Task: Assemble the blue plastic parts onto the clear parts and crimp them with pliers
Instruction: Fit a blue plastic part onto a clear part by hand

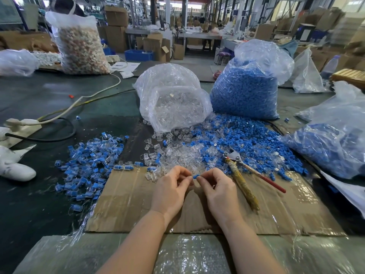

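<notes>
The bench [49,91] is dark and wide, and a flat sheet of cardboard [276,210] lies on it in front of the person. Behind the cardboard stand two big plastic bags: the bag of blue parts [245,91] on the right, very full, and the bag of clear parts [173,103] beside it, open toward the person. From them a loose heap of blue parts [252,143] and a loose heap of clear parts [177,155] have spilled together on the bench. To the left lies the pile of assembled pieces [88,163], blue joined with clear. This pile is small against the bags, so I judge that only a little part of the work is done and very much is left.

The pliers [243,175] lie on the cardboard, just beside the right hand, and nobody holds them; the crimping of this piece is not yet done.

The left hand [169,188] has its fingers curled and pinched together, probably on a clear part, but I cannot see that part well. The right hand [219,186] pinches one small blue part [195,176] between thumb and finger, at the tips of the left hand's fingers. I judge the step is the joining of the two.
</notes>
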